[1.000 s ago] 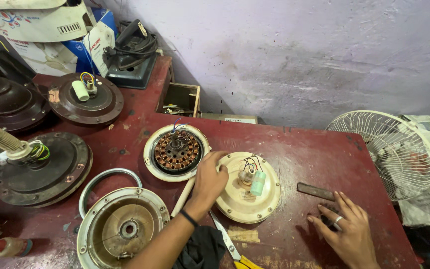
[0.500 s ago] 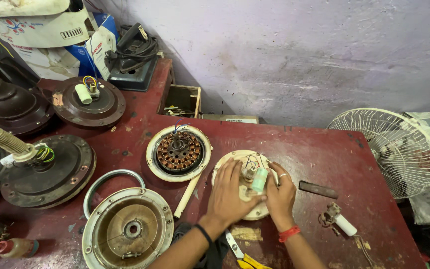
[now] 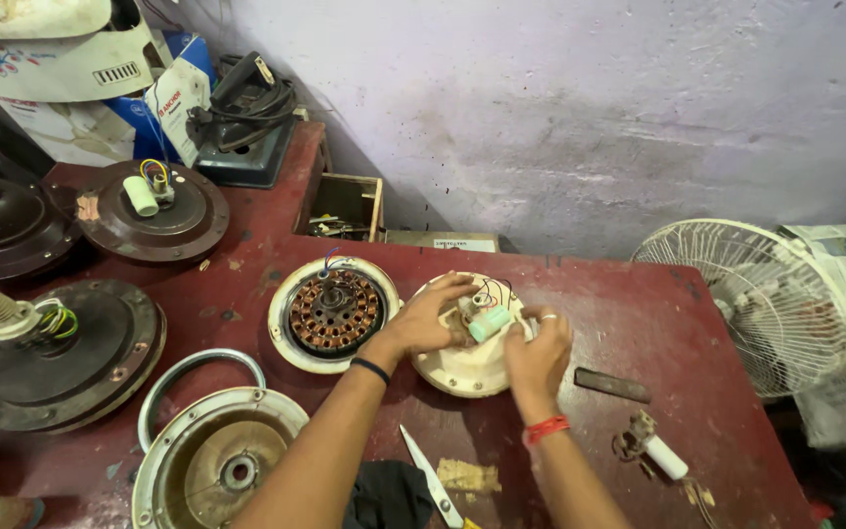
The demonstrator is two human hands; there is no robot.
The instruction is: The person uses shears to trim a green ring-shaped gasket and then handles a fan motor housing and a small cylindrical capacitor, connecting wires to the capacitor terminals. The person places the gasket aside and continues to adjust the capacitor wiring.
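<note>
Head view, red workbench (image 3: 638, 304) against a pale wall.

Cream fan motor cover (image 3: 462, 364): round, lies flat near the bench middle, just right of the stator plate (image 3: 333, 313). Both hands are on it.

Left hand (image 3: 425, 318): comes in from the near left, black band on the wrist. Palm lies over the left part of the cover; fingers curl loosely over the far rim and the centre. Resting contact, fingers half bent, nothing pinched that I can make out.

Right hand (image 3: 538, 355): comes in from the near right, red band on the wrist, ring on 1 finger. Fingers bent together at the right edge of the cover, fingertips touching or just beside the pale green capacitor (image 3: 490, 322). Whether they actually pinch it I cannot tell; the thumb is hidden.

Capacitor: small cylinder, lies tilted at the cover's centre between the 2 hands, thin dark wires looping on its far side.

Stator plate: white rim, ring of copper windings, flat.

Around:
- scissors (image 3: 431, 483), near edge, between the forearms, blades pointing far-left.
- dark flat bar (image 3: 613, 385), right of the right hand, apart from it.
- small metal fitting with a white cylinder (image 3: 653, 448), near right.
- open housing (image 3: 217, 460) with a loose metal ring (image 3: 193, 382), near left.
- white table fan (image 3: 746, 294), far right edge.
</note>
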